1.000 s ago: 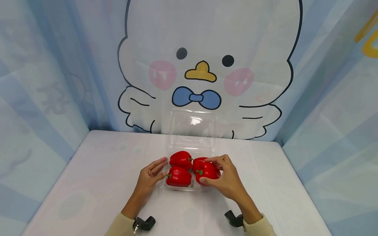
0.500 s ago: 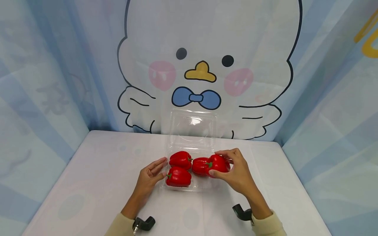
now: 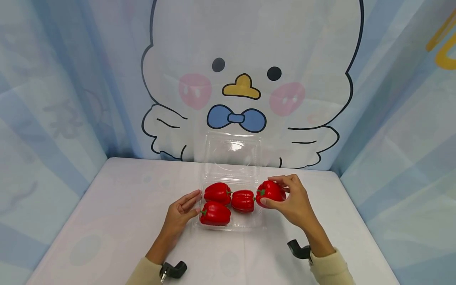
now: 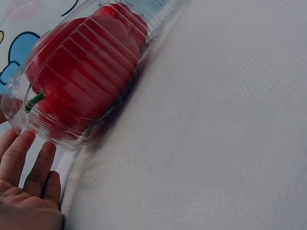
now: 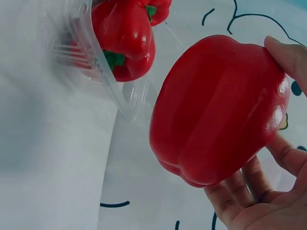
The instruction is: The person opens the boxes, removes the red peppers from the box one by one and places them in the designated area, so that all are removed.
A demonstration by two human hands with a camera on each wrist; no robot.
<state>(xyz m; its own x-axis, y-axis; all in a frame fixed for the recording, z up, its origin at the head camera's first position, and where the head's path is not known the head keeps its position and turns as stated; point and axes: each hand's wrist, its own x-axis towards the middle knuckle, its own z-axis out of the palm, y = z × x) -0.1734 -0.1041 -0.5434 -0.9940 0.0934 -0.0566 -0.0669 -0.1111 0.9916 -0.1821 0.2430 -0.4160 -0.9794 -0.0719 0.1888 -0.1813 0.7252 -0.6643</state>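
Note:
My right hand (image 3: pixel 298 201) holds a red bell pepper (image 3: pixel 268 191) between thumb and fingers, at the right edge of a clear plastic clamshell box (image 3: pixel 247 225). In the right wrist view that bell pepper (image 5: pixel 218 112) fills the middle, raised beside the box wall. Three more red bell peppers lie inside: one back left (image 3: pixel 216 192), one front left (image 3: pixel 215 214) and one to the right (image 3: pixel 243 200). On the box's left side, the fairly straight fingers of my left hand (image 3: pixel 181 210) touch the wall. The left wrist view shows the ribbed wall (image 4: pixel 88 72) right at these fingertips.
The box's transparent lid (image 3: pixel 233 154) stands raised at the back, in front of a curtain (image 3: pixel 246 47) with a cartoon bird. A white cloth covers the table (image 3: pixel 117 221). Black wrist mounts (image 3: pixel 173 270) sit at both sleeves.
My right hand has carried its bell pepper from above the box's right half up and to the right, uncovering the pepper beneath. My left hand stays at the box's left side.

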